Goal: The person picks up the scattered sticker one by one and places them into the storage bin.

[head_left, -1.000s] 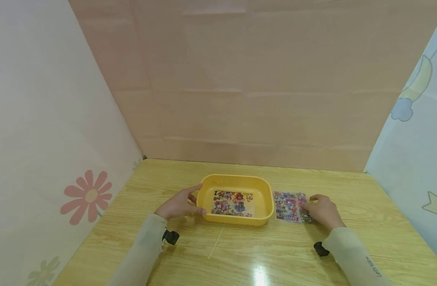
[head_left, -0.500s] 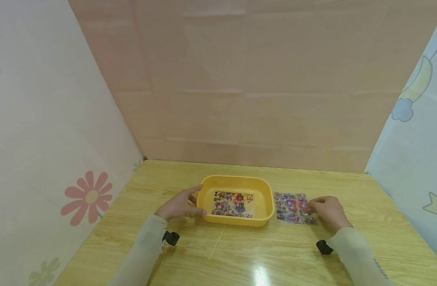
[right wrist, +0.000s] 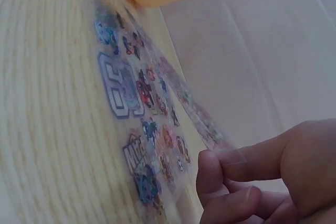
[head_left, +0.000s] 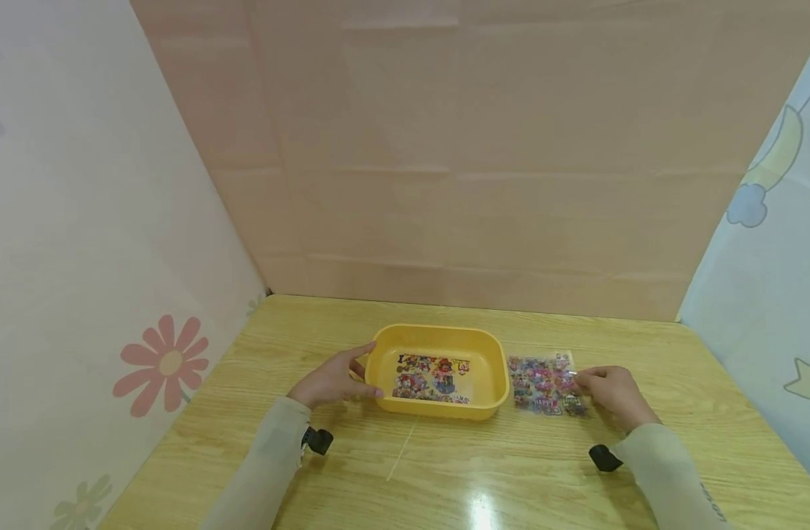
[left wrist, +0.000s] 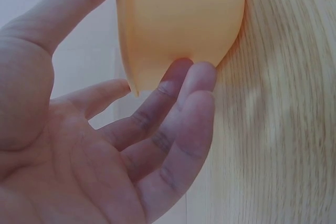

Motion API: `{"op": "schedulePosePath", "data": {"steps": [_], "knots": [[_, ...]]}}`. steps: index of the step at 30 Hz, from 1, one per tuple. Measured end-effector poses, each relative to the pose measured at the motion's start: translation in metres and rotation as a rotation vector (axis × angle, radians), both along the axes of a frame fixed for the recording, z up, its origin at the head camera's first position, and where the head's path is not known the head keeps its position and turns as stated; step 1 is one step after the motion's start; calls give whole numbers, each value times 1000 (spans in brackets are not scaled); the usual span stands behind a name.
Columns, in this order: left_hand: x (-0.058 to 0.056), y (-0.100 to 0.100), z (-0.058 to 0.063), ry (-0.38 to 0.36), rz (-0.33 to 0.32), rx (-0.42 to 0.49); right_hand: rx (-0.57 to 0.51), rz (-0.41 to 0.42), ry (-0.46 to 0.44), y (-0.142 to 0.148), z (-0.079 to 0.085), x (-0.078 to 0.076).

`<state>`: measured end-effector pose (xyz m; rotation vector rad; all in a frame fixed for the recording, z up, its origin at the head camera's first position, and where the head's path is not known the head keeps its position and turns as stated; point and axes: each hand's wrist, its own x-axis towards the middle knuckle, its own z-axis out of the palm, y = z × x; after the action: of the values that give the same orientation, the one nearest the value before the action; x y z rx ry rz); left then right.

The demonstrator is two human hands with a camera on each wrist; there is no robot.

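On the wooden table stands a yellow plastic tray (head_left: 438,409), with colourful transparent sticker sheets (head_left: 431,379) lying flat in it. My left hand (head_left: 335,380) holds the tray's left end, thumb and forefinger at the rim. In the left wrist view other fingertips (left wrist: 202,72) touch its outer wall (left wrist: 184,19). To the right of the tray lie overlapping clear sheets of cartoon stickers (head_left: 540,386). My right hand (head_left: 613,394) pinches the right edge of the top sheet between thumb and forefinger. The right wrist view has that sheet lifted apart from the sticker sheet (right wrist: 147,98) beneath.
The wooden table (head_left: 498,471) extends around both hands. A beige paper-like backdrop (head_left: 478,184) rises behind it, with patterned walls at left (head_left: 80,221) and right (head_left: 769,280). A black wrist device (head_left: 604,458) sits at my right cuff, another at the left.
My right hand has drawn slightly rightward and pinches the top sheet's edge, which has come up from the sheet below. Left hand and tray have stayed put.
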<state>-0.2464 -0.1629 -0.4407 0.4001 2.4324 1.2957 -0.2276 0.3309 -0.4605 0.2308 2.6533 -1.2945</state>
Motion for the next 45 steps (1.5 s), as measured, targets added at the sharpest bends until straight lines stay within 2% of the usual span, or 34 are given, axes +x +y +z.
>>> {"op": "schedulePosePath", "data": {"steps": [10, 22, 45], "knots": [[1, 1, 2, 2, 6, -8, -113, -15, -29, 5, 8, 5], [1, 1, 2, -9, 5, 3, -121, -2, -26, 10, 23, 3], [-1, -1, -1, -2, -1, 0, -153, 16, 7, -17, 50, -5]]}}
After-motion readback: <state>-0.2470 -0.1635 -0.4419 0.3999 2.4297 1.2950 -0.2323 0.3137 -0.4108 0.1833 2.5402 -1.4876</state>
